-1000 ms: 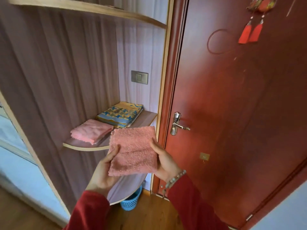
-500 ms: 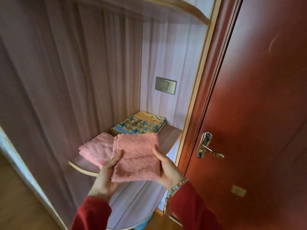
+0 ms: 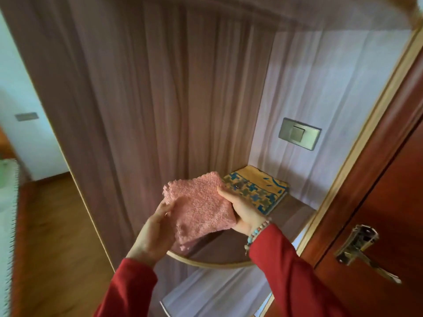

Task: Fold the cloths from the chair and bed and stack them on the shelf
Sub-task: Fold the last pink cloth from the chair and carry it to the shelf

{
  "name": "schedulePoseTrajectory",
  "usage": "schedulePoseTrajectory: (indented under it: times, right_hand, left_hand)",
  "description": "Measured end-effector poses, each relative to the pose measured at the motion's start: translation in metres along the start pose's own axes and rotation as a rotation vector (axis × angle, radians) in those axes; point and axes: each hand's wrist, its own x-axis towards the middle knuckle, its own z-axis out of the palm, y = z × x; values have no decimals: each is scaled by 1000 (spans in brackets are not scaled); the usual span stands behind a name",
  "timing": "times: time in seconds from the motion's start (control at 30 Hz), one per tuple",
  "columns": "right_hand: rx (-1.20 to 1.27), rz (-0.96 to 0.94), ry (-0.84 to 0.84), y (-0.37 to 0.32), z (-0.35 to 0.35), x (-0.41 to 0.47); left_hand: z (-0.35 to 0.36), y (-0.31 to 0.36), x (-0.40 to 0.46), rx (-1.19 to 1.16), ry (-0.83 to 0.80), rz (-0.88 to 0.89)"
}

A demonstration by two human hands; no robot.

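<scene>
Over the shelf: both hands are holding the folded pink cloth [image 3: 201, 209] above the shelf [image 3: 229, 263], left of the patterned cloth [image 3: 258, 193].
Grip: left hand [image 3: 155, 229] and right hand [image 3: 240, 211] are each clamping an opposite edge.
Doing it well: I'd be lowering it flat, keeping the fold closed.
Room: wall panel [image 3: 160, 110] is crowding the left; door [image 3: 389, 202] the right.

To your right stands a red-brown door [image 3: 389, 156] with a metal lever handle [image 3: 359, 248]. A grey wall switch [image 3: 299, 137] sits on the pale panel, and wooden floor [image 3: 59, 236] lies on your left.
</scene>
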Motion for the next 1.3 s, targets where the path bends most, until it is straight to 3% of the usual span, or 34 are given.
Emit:
schedulePoseTrajectory:
  times: [0.07, 0.3, 0.47, 0.53, 0.67, 0.77, 0.9, 1.17, 1.3]
  right_hand:
    - [-90, 34, 0, -6, 5, 17]
    - [-282, 103, 99, -1, 3, 66]
    - [-549, -92, 242, 14, -6, 78]
    - [-803, -197, 282, 13, -8, 77]
    - [-1229, -469, 344, 9, 3, 72]
    - [-1343, -670, 199, 24, 13, 70]
    - [-1493, -586, 12, 51, 4, 78]
    - [-1606, -420, -33, 66, -8, 82]
    - [-1355, -554, 40, 51, 2, 78]
  left_hand:
    - [-8, 3, 3, 81, 4, 27]
    - [-26, -6, 16, 281, 264, 100]
    - [-21, -19, 20, 422, 432, 205]
    - [-21, -23, 21, 592, 490, 280]
    - [-24, -29, 24, 1213, 681, 569]
    - [-24, -36, 33, 1419, 561, 698]
    - [-38, -52, 43, 1606, 380, 526]
    - [-40, -67, 39, 1583, 392, 368]
    - [-29, -36, 27, 1228, 409, 422]
